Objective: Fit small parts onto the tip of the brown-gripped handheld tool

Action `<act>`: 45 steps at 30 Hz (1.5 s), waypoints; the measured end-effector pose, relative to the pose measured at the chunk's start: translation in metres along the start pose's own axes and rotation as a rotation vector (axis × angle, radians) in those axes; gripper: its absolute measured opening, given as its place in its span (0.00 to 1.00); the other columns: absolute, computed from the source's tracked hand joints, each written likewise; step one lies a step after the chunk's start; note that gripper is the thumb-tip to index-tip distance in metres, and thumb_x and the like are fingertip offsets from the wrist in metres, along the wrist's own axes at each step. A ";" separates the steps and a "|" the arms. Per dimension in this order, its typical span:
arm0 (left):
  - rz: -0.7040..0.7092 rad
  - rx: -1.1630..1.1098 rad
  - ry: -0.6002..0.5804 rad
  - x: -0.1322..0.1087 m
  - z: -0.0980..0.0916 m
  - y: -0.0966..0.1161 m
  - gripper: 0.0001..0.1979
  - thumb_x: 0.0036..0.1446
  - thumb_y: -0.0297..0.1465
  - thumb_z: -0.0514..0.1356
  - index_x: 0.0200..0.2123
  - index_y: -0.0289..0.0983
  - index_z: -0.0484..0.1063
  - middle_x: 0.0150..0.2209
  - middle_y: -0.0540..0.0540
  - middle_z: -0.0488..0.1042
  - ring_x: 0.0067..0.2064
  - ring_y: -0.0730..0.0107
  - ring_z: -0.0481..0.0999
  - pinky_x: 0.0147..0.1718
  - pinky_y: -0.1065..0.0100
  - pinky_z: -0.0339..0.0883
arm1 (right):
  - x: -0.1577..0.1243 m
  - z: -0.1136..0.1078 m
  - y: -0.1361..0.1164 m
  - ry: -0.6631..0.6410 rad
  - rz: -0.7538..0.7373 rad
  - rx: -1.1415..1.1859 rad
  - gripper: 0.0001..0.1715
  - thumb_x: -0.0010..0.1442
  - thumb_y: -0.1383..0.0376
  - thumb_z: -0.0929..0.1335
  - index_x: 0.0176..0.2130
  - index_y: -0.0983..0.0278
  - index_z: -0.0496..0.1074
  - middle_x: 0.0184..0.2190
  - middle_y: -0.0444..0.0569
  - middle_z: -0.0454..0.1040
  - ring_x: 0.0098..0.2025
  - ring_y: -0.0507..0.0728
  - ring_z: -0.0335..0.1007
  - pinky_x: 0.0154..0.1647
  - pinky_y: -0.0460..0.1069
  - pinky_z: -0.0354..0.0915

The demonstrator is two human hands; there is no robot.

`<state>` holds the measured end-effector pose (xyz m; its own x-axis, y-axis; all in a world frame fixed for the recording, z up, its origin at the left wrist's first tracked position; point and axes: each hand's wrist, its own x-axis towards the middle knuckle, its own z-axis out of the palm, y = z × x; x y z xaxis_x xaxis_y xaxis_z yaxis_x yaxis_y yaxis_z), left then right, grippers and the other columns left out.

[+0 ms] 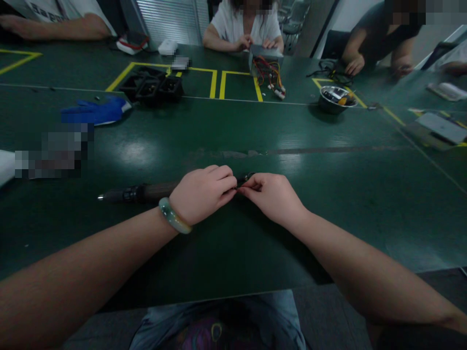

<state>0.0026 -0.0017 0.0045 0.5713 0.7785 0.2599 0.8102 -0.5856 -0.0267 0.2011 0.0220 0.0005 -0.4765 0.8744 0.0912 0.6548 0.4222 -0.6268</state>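
My left hand (202,194), with a pale green bangle on its wrist, is curled in a pinch over the right end of a dark rod-shaped tool (138,193) that lies on the green table (328,194); the tool's metal tip points left. My right hand (272,194) is also pinched, fingertips meeting the left hand's on a small dark part (245,178) at the tool's end. What exactly that part is stays hidden by the fingers.
A blue glove (97,110) and black plastic housings (153,87) lie at the far left. A metal bowl (332,98) of small parts stands far right. Across the table a person handles a power supply (265,61) with coloured wires; others sit at both far corners.
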 end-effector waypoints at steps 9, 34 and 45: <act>-0.003 0.031 0.001 0.000 -0.002 0.002 0.07 0.61 0.33 0.55 0.36 0.37 0.72 0.38 0.46 0.71 0.37 0.65 0.69 0.31 0.66 0.63 | -0.003 -0.003 -0.007 -0.055 0.017 0.015 0.07 0.60 0.61 0.69 0.34 0.60 0.77 0.31 0.42 0.77 0.32 0.50 0.70 0.32 0.46 0.59; -0.022 -0.040 -0.005 0.001 -0.001 0.003 0.08 0.61 0.33 0.56 0.39 0.35 0.72 0.39 0.44 0.71 0.40 0.64 0.70 0.35 0.66 0.65 | -0.006 -0.002 -0.010 0.038 -0.121 -0.285 0.06 0.60 0.67 0.67 0.30 0.63 0.70 0.30 0.44 0.71 0.32 0.51 0.64 0.33 0.47 0.56; 0.009 -0.021 -0.004 0.000 -0.001 0.001 0.09 0.63 0.34 0.54 0.40 0.37 0.73 0.40 0.45 0.72 0.40 0.65 0.70 0.35 0.66 0.65 | -0.003 -0.005 -0.005 -0.017 -0.109 -0.191 0.06 0.62 0.65 0.67 0.34 0.63 0.73 0.34 0.46 0.73 0.36 0.52 0.67 0.38 0.47 0.60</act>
<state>0.0036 -0.0022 0.0051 0.5789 0.7741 0.2563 0.8022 -0.5970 -0.0085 0.2019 0.0183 0.0075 -0.5594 0.8176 0.1364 0.6973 0.5532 -0.4559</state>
